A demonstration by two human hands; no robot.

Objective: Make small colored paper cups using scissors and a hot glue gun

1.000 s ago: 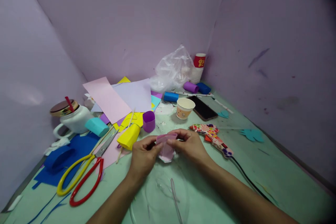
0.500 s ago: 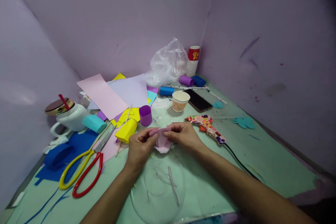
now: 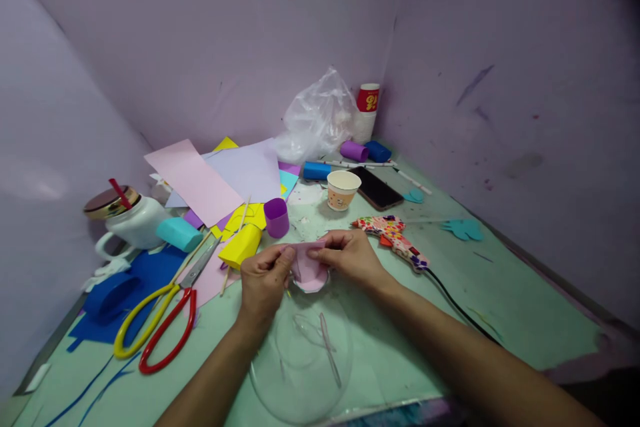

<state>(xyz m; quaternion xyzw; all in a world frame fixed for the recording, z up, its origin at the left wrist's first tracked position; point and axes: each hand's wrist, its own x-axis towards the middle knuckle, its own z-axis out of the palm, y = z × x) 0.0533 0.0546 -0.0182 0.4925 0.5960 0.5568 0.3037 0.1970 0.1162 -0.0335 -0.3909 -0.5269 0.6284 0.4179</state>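
Pink paper (image 3: 310, 268), hands (image 3: 262, 281) pinching, angled inward

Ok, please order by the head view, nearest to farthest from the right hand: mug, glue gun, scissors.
1. Glue gun, beyond the right hand, to its right.
2. Scissors, well to the left.
3. Mug, farther left, behind the scissors.

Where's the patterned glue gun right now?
In the head view, right of centre, the glue gun lies on the table just right of the right hand, nearer than the phone.
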